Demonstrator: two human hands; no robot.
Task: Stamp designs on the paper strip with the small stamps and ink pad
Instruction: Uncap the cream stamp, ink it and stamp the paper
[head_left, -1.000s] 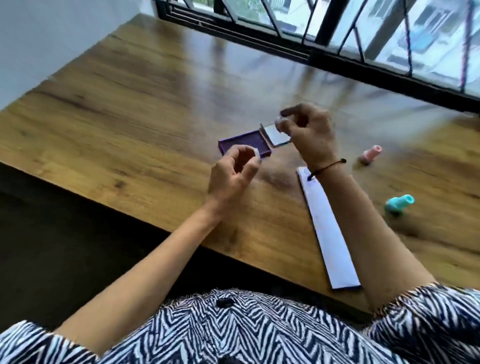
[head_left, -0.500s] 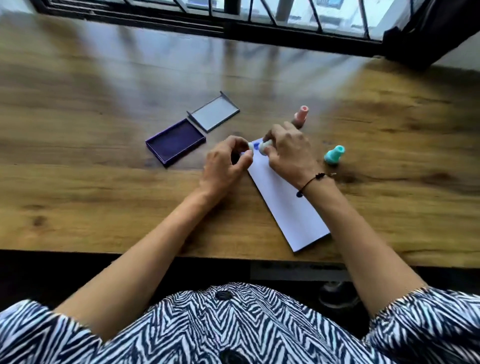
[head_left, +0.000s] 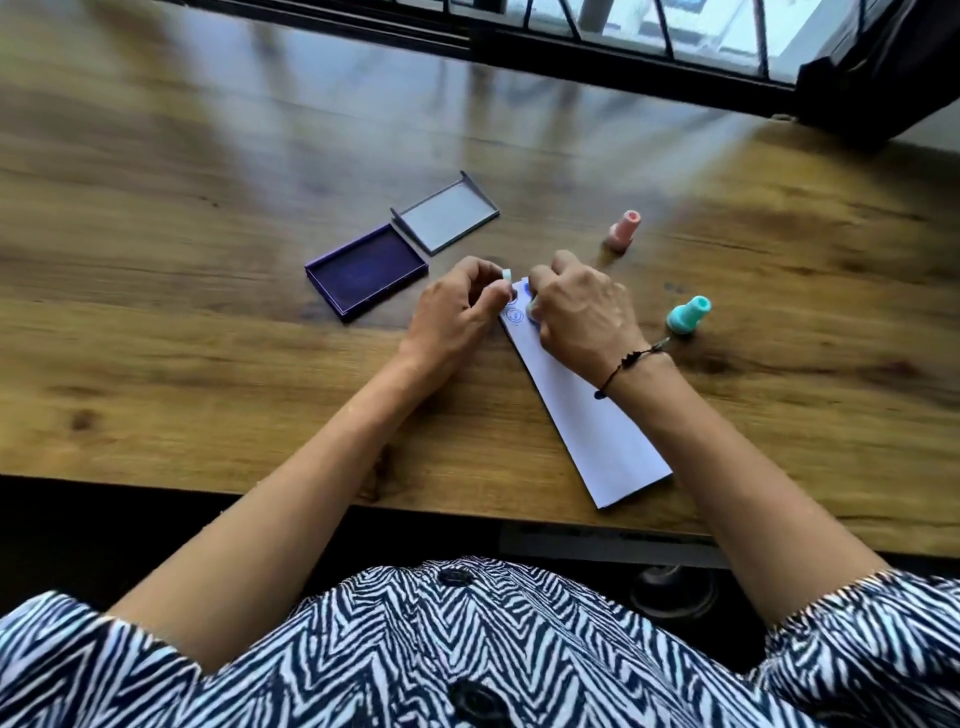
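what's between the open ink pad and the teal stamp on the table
In the head view, both hands, left hand and right hand, and the paper strip's stamped end lie between ink pad and teal stamp.

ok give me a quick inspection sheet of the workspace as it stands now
surface: wooden table, bare grain, near edge in view
paper strip: lies slanted on the table, round blue prints at its far end, the rest blank
ink pad: open, dark purple, left of the strip
lid: off, lying just behind the pad
pink stamp: upright, untouched
teal stamp: right of the strip, untouched
clutter: nothing seen
left hand: pinches a small pale piece at the strip's far end
right hand: closed on a stamp pressed to the strip
cables: nothing seen
surroundings: barred window behind the table, dark floor below
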